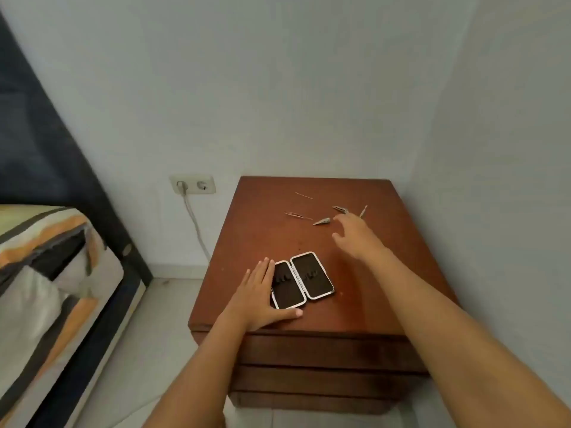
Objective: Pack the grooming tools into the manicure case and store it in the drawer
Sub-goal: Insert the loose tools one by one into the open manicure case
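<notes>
The left hand is lying flat and open on the table, touching the left edge of the one open case, which is showing no readable writing. Farther back, the right hand is hovering open-fingered just beside five scattered tools.

A white wall fills the upper frame. At centre left a double wall socket holds one plug, and its pale cable drops toward the tiled floor. Along the left edge stands a dark bed frame with striped bedding in orange, grey and white.
</notes>
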Tool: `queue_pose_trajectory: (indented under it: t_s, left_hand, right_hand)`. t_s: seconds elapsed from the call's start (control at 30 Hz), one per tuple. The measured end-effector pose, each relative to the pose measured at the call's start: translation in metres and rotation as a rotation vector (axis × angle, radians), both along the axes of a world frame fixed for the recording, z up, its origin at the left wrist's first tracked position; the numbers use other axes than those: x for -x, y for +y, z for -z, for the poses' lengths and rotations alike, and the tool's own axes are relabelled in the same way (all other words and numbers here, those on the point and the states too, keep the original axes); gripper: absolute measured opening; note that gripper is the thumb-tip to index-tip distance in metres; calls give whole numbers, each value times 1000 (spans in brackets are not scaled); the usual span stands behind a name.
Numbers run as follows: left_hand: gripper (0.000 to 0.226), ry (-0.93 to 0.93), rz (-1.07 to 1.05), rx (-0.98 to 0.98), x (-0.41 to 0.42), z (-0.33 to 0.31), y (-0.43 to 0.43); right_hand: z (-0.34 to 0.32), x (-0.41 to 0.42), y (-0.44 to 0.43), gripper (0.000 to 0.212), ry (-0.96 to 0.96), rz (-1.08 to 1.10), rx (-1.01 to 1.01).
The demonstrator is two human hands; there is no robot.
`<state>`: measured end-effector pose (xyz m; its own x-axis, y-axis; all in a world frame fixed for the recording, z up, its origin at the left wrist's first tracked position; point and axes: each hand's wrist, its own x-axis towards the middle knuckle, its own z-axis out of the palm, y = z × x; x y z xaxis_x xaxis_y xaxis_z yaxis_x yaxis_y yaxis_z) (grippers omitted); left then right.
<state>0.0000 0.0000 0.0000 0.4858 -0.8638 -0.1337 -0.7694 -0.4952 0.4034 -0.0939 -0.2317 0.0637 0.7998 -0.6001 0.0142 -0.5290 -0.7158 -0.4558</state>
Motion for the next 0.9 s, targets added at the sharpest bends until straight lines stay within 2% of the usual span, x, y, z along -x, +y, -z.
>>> queue_pose_trajectory:
  t_s: [0.27, 0.37, 0.5, 0.57, 0.67, 0.73, 0.83, 0.9]
  left_hand:
    - [129, -32, 81, 150, -22, 8, -22]
    - [124, -36, 35, 195, -23, 7, -24]
    - [129, -57, -32, 204, -21, 8, -25]
    - [131, -91, -48, 192, -20, 9, -25]
    - [133, -79, -72, 179, -20, 10, -24]
    - [135, -70, -83, 168, -19, 8, -24]
    - [136, -76, -85, 147, -19, 7, -25]
    - [137, -79, -90, 138, -18, 7, -25]
  right_hand:
    - [35, -53, -42, 47, 121, -54, 108]
    - [41, -59, -46, 35, 114, -64, 154]
    - [48, -56, -33, 22, 63, -88, 232]
    - [48, -55, -27, 23, 6, -73, 168]
    - [35, -59, -14, 21, -224, -14, -58]
    - [21, -63, -1, 16, -284, -68, -203]
    - [1, -68, 22, 13, -181, -236, -368]
    - [-1, -76, 31, 9, -45, -323, -318]
